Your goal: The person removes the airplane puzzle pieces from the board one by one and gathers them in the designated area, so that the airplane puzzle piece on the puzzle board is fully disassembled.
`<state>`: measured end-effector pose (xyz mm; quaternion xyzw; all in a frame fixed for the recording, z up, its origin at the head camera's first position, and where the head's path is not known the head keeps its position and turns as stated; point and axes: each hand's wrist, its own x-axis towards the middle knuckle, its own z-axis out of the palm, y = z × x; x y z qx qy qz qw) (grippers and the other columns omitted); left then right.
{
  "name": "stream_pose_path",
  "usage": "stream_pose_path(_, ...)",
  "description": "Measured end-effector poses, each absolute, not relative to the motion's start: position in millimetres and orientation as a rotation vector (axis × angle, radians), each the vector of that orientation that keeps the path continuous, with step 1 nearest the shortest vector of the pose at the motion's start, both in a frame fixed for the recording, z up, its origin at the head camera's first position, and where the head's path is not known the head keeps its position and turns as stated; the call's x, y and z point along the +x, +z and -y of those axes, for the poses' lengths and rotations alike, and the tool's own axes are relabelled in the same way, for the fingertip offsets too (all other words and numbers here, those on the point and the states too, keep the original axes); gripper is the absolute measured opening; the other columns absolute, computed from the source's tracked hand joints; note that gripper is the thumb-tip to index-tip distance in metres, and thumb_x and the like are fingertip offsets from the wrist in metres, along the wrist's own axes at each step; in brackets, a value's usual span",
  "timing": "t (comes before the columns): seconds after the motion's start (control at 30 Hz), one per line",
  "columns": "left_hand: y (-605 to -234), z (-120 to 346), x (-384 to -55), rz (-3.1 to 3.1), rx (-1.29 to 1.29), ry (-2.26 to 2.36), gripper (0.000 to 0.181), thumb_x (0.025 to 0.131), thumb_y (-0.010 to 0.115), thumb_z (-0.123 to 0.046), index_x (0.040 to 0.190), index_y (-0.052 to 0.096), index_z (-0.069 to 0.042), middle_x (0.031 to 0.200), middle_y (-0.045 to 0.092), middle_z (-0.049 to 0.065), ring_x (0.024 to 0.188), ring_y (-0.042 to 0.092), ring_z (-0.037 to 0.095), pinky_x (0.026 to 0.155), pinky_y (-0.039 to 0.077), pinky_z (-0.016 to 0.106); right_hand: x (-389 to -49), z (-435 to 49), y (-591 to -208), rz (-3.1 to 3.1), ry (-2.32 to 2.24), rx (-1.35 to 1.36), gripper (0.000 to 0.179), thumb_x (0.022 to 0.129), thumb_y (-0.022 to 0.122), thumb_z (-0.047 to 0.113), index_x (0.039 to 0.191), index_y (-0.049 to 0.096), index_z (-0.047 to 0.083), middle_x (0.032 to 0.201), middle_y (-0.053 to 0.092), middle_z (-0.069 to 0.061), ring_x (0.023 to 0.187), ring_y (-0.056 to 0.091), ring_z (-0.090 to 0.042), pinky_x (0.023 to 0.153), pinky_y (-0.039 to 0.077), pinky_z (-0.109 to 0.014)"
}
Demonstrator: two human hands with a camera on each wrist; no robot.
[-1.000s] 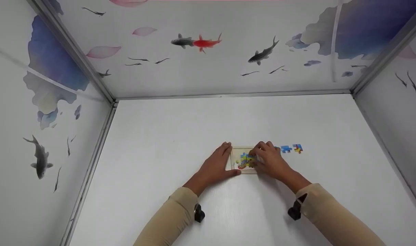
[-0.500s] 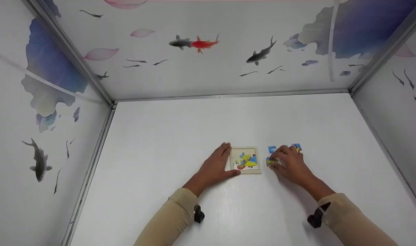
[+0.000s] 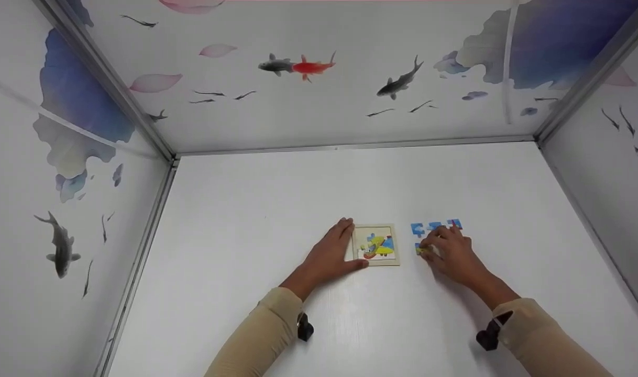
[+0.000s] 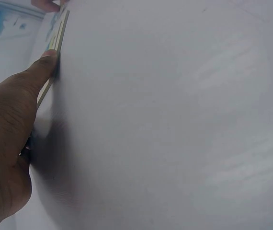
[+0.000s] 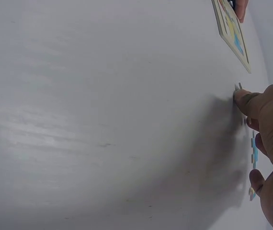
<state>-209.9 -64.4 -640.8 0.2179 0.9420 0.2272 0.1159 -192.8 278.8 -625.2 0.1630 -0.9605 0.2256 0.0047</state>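
A small square wooden puzzle tray (image 3: 397,246) lies on the table, partly filled with pieces showing a yellow and blue picture. My left hand (image 3: 327,254) steadies it, straight fingers at its left edge and the thumb on its near edge. To the right of the tray, my right hand (image 3: 455,256) pinches a yellow-green puzzle piece (image 3: 419,250) between thumb and fingertips, low over the table. In the right wrist view the fingertips (image 5: 242,98) meet at a thin piece edge. The hand covers most of that piece.
Behind the right hand, blue puzzle pieces lie in a row: one at the left (image 3: 417,229), a partly covered middle one (image 3: 435,225) and a blue-red one (image 3: 456,223). The white table (image 3: 245,220) is bounded by printed panels at the back and sides.
My right hand has left the tray, uncovering the placed pieces, and moved right to the loose pieces. It has shifted slightly right since half a second ago. My left hand has stayed put.
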Motion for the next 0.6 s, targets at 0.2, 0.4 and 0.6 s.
stream_pose_path(0.2,-639.4,64.3,-209.8,-2.751,0.634,0.667,0.108,0.101,0.067,-0.071,0.178,0.022,-0.009,0.187,0.018,0.005,0.175,0.017,0.023,0.138,0.029,0.041,-195.3,-279.8,-625.8,2.980,0.692,0.552,0.011,0.097,0.087,0.017,0.108,0.084,0.016,0.116,0.071,-0.010,0.109,0.057,-0.032,0.089,0.049,-0.068)
stream_pose_path(0.4,-638.0,65.1,-209.3,-2.753,0.641,0.638,0.108,0.102,0.065,-0.072,0.178,0.020,-0.009,0.188,0.016,0.004,0.175,0.015,0.022,0.138,0.028,0.040,-196.9,-280.7,-624.8,2.979,0.672,0.566,0.010,0.097,0.087,0.018,0.107,0.085,0.017,0.115,0.073,-0.008,0.112,0.058,-0.034,0.091,0.049,-0.072)
stream_pose_path(0.6,-638.1,65.2,-208.4,-2.761,0.640,0.628,0.107,0.102,0.065,-0.071,0.178,0.022,-0.009,0.187,0.017,0.004,0.175,0.015,0.022,0.139,0.028,0.040,-197.4,-280.5,-626.3,2.963,0.679,0.592,0.010,0.096,0.088,0.016,0.106,0.086,0.017,0.113,0.074,-0.007,0.110,0.058,-0.032,0.090,0.050,-0.070)
